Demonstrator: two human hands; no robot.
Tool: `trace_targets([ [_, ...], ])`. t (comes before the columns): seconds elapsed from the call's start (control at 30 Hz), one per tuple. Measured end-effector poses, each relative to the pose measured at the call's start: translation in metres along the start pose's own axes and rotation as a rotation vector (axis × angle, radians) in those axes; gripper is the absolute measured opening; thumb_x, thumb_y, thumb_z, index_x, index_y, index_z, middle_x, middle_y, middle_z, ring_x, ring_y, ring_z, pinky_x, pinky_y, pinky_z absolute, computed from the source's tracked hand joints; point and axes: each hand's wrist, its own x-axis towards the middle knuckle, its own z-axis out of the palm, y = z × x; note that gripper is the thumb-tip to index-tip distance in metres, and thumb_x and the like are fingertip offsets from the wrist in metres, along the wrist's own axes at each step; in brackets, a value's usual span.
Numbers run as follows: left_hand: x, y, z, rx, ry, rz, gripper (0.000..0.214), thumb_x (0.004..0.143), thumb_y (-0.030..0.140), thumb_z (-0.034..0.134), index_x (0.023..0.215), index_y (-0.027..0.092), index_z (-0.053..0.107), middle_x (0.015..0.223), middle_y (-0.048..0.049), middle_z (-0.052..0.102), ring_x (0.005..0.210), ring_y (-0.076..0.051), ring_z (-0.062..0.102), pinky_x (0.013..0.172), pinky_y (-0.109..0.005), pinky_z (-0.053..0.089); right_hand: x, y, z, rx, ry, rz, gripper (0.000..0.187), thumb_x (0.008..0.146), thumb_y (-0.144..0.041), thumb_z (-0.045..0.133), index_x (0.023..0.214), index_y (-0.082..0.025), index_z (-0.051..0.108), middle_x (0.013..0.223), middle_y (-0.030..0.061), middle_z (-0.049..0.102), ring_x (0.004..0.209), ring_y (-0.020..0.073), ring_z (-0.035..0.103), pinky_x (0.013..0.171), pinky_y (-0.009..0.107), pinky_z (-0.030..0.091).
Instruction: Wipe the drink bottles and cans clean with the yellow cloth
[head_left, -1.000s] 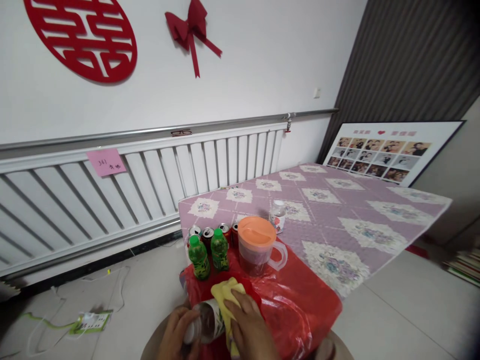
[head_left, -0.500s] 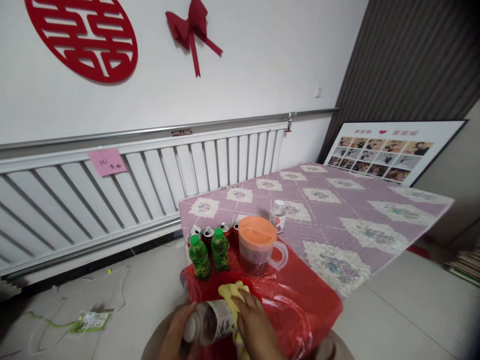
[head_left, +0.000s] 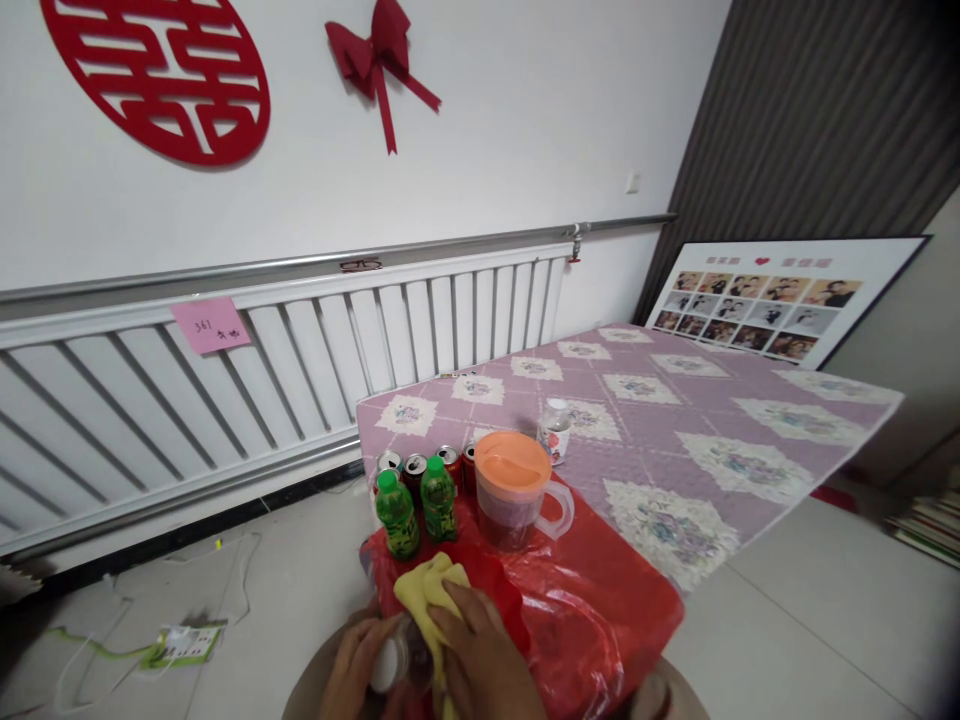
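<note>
A clear bottle with a white cap [head_left: 391, 664] lies tilted low in front of me, its capped end towards me. My left hand [head_left: 352, 668] is closed around the capped end. Over the bottle's body, my right hand [head_left: 484, 640] presses a yellow cloth [head_left: 429, 590], fingers wrapped on it; the cloth and hand hide most of the label. Beneath them shows part of a red basin [head_left: 499, 590]. Just beyond stand two green bottles [head_left: 439, 500] and a clear pitcher with an orange lid [head_left: 513, 465].
Several drink cans [head_left: 415, 470] stand behind the green bottles. A small clear bottle [head_left: 555, 430] is past the pitcher on the patterned tablecloth [head_left: 645, 388]. Red plastic sheeting [head_left: 600, 610] covers the near edge. A radiator [head_left: 315, 340] runs along the wall; a power strip [head_left: 184, 643] lies on the floor.
My right hand and the yellow cloth have moved left along the bottle, now covering its label. The bottle has turned so its cap points more towards me.
</note>
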Motion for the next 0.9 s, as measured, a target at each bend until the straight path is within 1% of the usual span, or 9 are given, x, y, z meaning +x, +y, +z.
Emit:
trace_targets([
  [0.07,0.002,-0.008,-0.005,0.025,-0.046,0.061,0.042,0.082,0.020,0.066,0.123,0.023,0.073,0.116,-0.0110,0.079,0.109,-0.027,0.076,0.095,-0.037,0.064,0.001,-0.006,0.002,-0.002,0.018,-0.106,0.047,0.088,-0.013,0.060,0.132,-0.030,0.067,0.152,0.0061,0.057,0.140,0.0287,0.051,0.117,0.044,0.042],
  [0.13,0.002,-0.015,-0.010,0.063,-0.056,0.098,0.043,0.081,0.017,0.065,0.123,0.023,0.073,0.118,-0.0106,0.079,0.110,-0.026,0.076,0.096,-0.035,0.063,0.004,-0.009,0.004,-0.013,0.022,-0.148,0.045,0.089,-0.015,0.062,0.130,-0.031,0.068,0.150,0.0053,0.059,0.139,0.0282,0.052,0.118,0.045,0.040],
  [0.2,0.002,-0.021,-0.013,0.098,-0.044,0.115,0.048,0.078,0.013,0.066,0.124,0.023,0.072,0.120,-0.0096,0.079,0.111,-0.026,0.076,0.096,-0.033,0.063,0.007,-0.009,0.005,-0.014,0.006,-0.088,0.047,0.089,-0.013,0.060,0.132,-0.030,0.067,0.150,0.0057,0.059,0.139,0.0278,0.052,0.118,0.043,0.041],
  [0.37,-0.005,-0.031,-0.019,0.123,0.021,0.097,0.050,0.076,0.012,0.064,0.124,0.026,0.070,0.121,-0.0055,0.080,0.109,-0.024,0.077,0.097,-0.030,0.061,0.008,0.011,0.009,-0.051,-0.079,0.195,0.057,0.083,-0.002,0.053,0.133,-0.023,0.069,0.149,0.0096,0.059,0.137,0.0311,0.054,0.111,0.041,0.047],
  [0.53,-0.011,-0.037,-0.020,0.092,0.039,0.066,0.043,0.081,0.020,0.068,0.123,0.025,0.070,0.119,-0.0059,0.081,0.107,-0.024,0.078,0.093,-0.027,0.062,0.002,0.031,0.020,-0.076,-0.014,0.254,0.064,0.078,0.004,0.049,0.131,-0.024,0.071,0.148,0.0100,0.060,0.132,0.0306,0.059,0.107,0.042,0.051],
  [0.63,-0.011,-0.037,-0.019,0.073,0.037,0.051,0.036,0.084,0.026,0.069,0.120,0.026,0.073,0.117,-0.0060,0.082,0.107,-0.024,0.078,0.093,-0.028,0.062,0.002,0.029,0.018,-0.051,-0.033,0.244,0.062,0.079,0.003,0.049,0.131,-0.023,0.071,0.149,0.0116,0.059,0.133,0.0308,0.058,0.109,0.042,0.050],
  [0.73,-0.009,-0.032,-0.019,0.064,0.016,0.066,0.034,0.084,0.026,0.069,0.117,0.027,0.075,0.117,-0.0059,0.082,0.108,-0.024,0.078,0.095,-0.030,0.062,0.003,0.017,0.011,-0.038,-0.084,0.202,0.061,0.081,0.001,0.049,0.134,-0.022,0.069,0.150,0.0120,0.058,0.137,0.0304,0.054,0.112,0.042,0.047],
  [0.8,-0.006,-0.026,-0.020,0.046,-0.024,0.073,0.036,0.082,0.022,0.068,0.116,0.027,0.076,0.117,-0.0067,0.081,0.110,-0.024,0.077,0.096,-0.031,0.061,0.003,0.006,0.007,-0.022,-0.105,0.147,0.059,0.083,-0.002,0.052,0.135,-0.025,0.068,0.152,0.0100,0.057,0.140,0.0308,0.051,0.114,0.044,0.045],
  [0.9,-0.002,-0.017,-0.020,0.005,-0.091,0.062,0.036,0.078,0.018,0.067,0.111,0.027,0.079,0.116,-0.0078,0.082,0.110,-0.025,0.077,0.097,-0.033,0.062,0.005,-0.011,0.005,-0.001,-0.111,0.014,0.056,0.085,-0.007,0.058,0.135,-0.031,0.067,0.155,0.0051,0.053,0.142,0.0316,0.048,0.118,0.047,0.041],
])
